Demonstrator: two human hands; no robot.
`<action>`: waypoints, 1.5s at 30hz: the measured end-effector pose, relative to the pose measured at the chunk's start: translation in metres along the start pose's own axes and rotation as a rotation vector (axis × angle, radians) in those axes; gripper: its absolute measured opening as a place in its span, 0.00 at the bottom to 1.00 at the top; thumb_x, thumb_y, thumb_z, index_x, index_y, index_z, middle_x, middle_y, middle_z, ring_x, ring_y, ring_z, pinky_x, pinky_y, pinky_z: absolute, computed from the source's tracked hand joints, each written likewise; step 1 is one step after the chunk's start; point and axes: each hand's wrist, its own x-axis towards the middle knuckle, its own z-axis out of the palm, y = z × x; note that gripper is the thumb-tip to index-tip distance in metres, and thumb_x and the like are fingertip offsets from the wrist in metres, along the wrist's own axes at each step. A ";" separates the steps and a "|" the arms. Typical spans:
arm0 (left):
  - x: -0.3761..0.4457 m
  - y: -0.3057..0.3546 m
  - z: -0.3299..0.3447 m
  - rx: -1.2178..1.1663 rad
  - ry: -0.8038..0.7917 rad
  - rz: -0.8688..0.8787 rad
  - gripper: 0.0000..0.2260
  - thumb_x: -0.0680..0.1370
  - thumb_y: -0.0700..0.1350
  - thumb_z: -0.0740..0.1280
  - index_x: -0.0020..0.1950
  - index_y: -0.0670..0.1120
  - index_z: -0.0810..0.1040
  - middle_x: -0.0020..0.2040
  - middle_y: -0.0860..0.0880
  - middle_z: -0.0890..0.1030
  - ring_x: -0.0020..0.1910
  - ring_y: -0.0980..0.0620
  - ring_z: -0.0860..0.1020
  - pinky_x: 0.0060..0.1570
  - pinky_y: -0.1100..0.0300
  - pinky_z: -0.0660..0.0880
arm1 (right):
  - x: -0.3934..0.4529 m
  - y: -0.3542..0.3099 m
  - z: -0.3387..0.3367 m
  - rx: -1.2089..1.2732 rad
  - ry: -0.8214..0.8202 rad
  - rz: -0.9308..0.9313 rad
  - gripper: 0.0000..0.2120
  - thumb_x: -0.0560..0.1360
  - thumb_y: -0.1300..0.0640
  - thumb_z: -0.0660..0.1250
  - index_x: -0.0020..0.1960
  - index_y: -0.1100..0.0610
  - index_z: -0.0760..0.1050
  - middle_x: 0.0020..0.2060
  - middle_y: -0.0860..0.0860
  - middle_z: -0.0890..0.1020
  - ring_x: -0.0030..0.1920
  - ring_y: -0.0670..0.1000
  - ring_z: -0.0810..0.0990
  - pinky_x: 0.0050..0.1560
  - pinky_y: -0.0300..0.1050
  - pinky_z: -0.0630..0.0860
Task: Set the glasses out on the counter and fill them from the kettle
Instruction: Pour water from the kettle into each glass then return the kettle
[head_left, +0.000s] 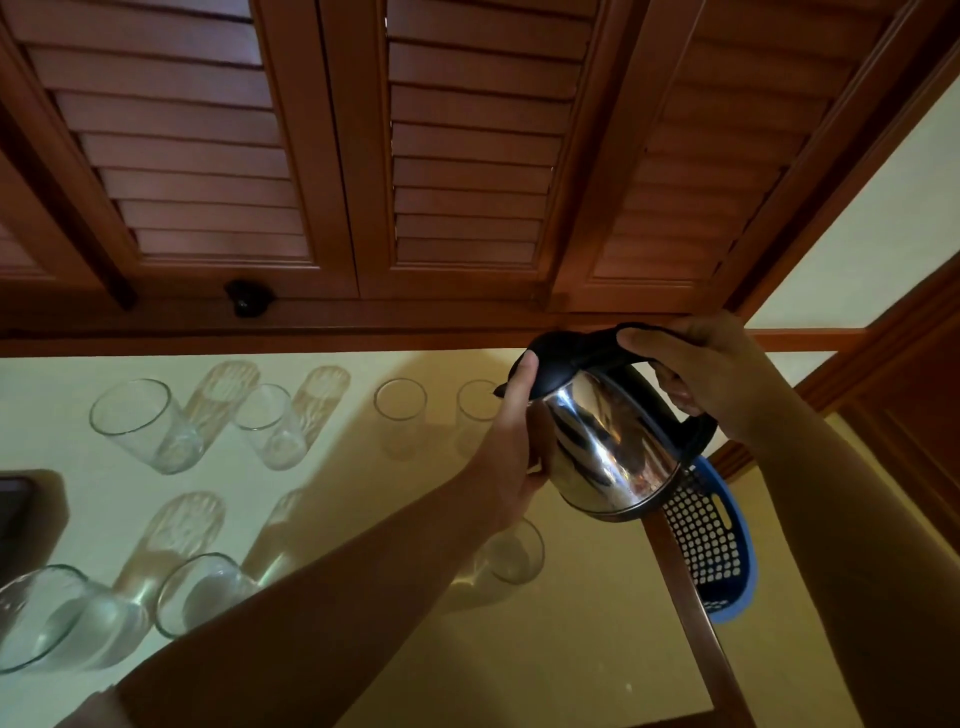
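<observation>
A shiny steel kettle (608, 447) with a black lid and handle hangs tilted above the pale counter (363, 483). My right hand (711, 374) grips its black handle from above. My left hand (511, 452) cups the kettle's side, thumb up on the lid. The spout points at a clear glass (475, 410) in the far row, partly hidden behind my left hand. Several other clear glasses stand on the counter, among them a far-left glass (145, 426), a near-left glass (62, 618) and a glass (511, 556) under the kettle. No poured stream is visible.
A blue perforated basket (722, 551) sits beyond the counter's wooden right edge (691, 597). Louvred wooden cabinet doors (467, 156) hang above the counter's back. A dark boxy object (26, 509) lies at the far left.
</observation>
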 end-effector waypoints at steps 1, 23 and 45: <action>0.001 0.000 0.000 -0.006 0.003 0.004 0.32 0.77 0.73 0.59 0.65 0.51 0.83 0.52 0.52 0.89 0.61 0.49 0.81 0.65 0.51 0.74 | 0.001 0.000 0.001 -0.002 0.001 -0.006 0.24 0.80 0.56 0.70 0.26 0.50 0.74 0.20 0.45 0.69 0.19 0.44 0.65 0.22 0.34 0.64; -0.002 -0.003 0.015 -0.094 0.035 0.063 0.30 0.77 0.74 0.60 0.60 0.53 0.86 0.51 0.53 0.90 0.60 0.52 0.82 0.69 0.51 0.74 | 0.006 -0.005 -0.002 -0.092 0.008 -0.015 0.15 0.79 0.54 0.71 0.36 0.59 0.77 0.19 0.44 0.72 0.18 0.42 0.68 0.23 0.31 0.65; 0.001 -0.007 0.014 -0.144 0.107 -0.006 0.29 0.73 0.76 0.63 0.31 0.53 0.84 0.42 0.47 0.78 0.45 0.50 0.77 0.73 0.47 0.72 | 0.001 -0.021 0.000 -0.159 -0.021 -0.026 0.11 0.79 0.52 0.71 0.41 0.57 0.82 0.20 0.43 0.76 0.20 0.40 0.74 0.24 0.29 0.66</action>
